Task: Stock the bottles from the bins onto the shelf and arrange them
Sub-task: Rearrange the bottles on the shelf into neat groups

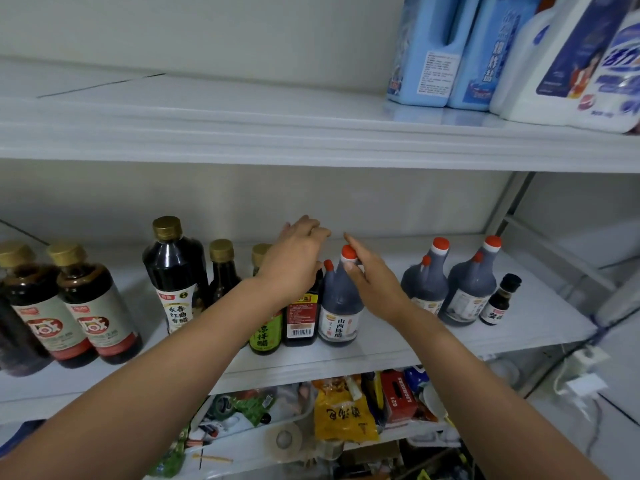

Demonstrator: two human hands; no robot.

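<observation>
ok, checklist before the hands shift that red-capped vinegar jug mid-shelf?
1. Grip on the jug: right hand has its thumb by the neck of the red-capped jug, fingers straight, not wrapped. Not ok.
2. Left hand free: holds nothing, hovers over the red-label bottle. Ok.
3. Jug upright on the middle shelf. Ok.
4. Label faces front. Ok.
5. Gap between the jug and the next jug on its right: bare shelf shows. Ok.
6. Room behind the jug: hidden by the hands. Cannot tell.
</observation>
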